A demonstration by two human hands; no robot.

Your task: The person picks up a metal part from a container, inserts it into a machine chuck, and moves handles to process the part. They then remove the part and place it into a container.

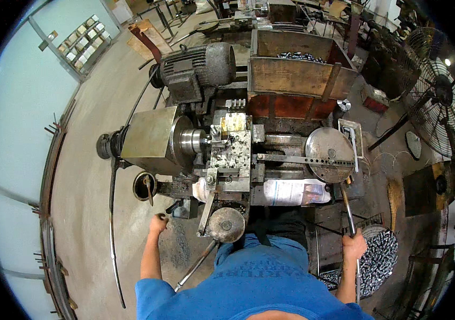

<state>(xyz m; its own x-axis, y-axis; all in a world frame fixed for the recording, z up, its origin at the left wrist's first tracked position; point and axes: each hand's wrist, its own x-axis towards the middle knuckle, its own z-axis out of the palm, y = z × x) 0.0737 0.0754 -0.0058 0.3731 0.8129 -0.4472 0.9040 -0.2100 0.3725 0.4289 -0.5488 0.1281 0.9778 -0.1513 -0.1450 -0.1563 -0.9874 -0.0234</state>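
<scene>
My right hand (354, 245) is wrapped round a long metal lever (348, 209), which runs up to a round steel disc (329, 154) at the right of a small lathe. Left of the machine, my left hand (158, 222) is closed, with something small and dark at the fingers that I cannot make out. Close by it are a short dark handle (174, 206) and a round pot (145, 186) with a brush-like tool in it. The chip-covered tool slide (231, 157) sits beside the chuck (190, 141). A second lever (195, 265) slants from a smaller disc (227, 224) near my body.
A basket of small shiny metal parts (379, 261) stands by my right forearm. Behind the lathe are an electric motor (198, 66) and a rusty metal bin (288, 77) holding more parts. A large fan (440, 90) stands at right, and a long rod (112, 224) at left.
</scene>
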